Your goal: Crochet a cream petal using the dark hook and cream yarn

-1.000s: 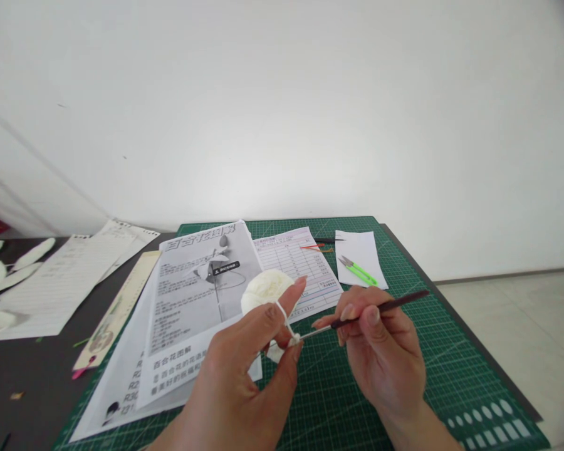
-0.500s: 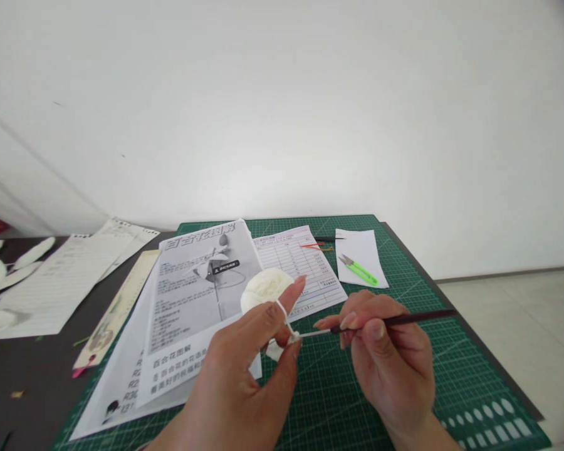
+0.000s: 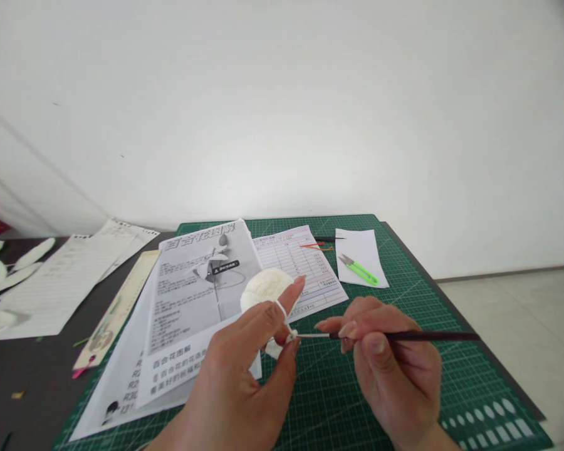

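Between thumb and fingers, my left hand [image 3: 244, 369] pinches a small white crochet piece [image 3: 275, 348]. A strand of white yarn [image 3: 283, 313] runs over its index finger down to the work. My right hand [image 3: 395, 369] grips a crochet hook [image 3: 423, 336] by its dark handle, held almost level. The hook's thin metal shaft reaches left into the stitches at my left fingertips; its very tip is hidden there. Just behind my left hand rests a ball of cream-white yarn [image 3: 266, 287], partly covered by the fingers.
Printed sheets [image 3: 183, 294] and a form [image 3: 291, 250] lie on the green cutting mat [image 3: 451, 351]. Green thread snips [image 3: 360, 269] rest on white paper [image 3: 380, 282]. A ruler [image 3: 117, 307], lined sheets [image 3: 70, 275] and white petal-shaped pieces [image 3: 9, 275] are on the left. A wall [image 3: 282, 113] stands behind.
My right hand has shifted slightly right and down. The hook's handle end has dropped, so it lies flatter. My left hand stays nearly still.
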`<state>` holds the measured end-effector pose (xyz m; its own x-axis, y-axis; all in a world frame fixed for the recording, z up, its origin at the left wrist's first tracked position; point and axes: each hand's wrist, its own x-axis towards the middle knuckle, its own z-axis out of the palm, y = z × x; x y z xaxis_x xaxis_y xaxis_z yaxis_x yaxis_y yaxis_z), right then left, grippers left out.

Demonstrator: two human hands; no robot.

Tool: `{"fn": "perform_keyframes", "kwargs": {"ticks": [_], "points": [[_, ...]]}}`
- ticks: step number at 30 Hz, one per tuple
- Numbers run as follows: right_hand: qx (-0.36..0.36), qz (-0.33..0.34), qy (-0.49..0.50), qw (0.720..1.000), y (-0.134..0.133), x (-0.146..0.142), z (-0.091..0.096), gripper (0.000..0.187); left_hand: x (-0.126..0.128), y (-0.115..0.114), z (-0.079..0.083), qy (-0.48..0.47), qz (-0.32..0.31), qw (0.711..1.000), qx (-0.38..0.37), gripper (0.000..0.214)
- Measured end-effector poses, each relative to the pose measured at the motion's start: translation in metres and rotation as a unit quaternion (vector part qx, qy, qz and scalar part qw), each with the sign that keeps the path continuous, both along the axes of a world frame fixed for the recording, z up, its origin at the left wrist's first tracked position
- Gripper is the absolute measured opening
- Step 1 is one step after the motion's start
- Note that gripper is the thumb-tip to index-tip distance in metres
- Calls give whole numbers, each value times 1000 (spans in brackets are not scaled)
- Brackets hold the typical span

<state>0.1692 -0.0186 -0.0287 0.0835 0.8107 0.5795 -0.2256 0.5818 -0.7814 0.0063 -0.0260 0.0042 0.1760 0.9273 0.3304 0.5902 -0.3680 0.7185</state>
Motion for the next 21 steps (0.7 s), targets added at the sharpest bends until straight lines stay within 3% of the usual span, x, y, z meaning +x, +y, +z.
{"fn": "perform_keyframes", "kwargs": {"ticks": [7, 21], "points": [[38, -17, -39, 998, -4, 0, -1, 17, 0, 1, -1, 12, -9, 1000, 10, 47], [144, -68, -230, 960, -7, 2, 15, 17, 2, 2, -6, 44, -12, 998, 31, 57]]}}
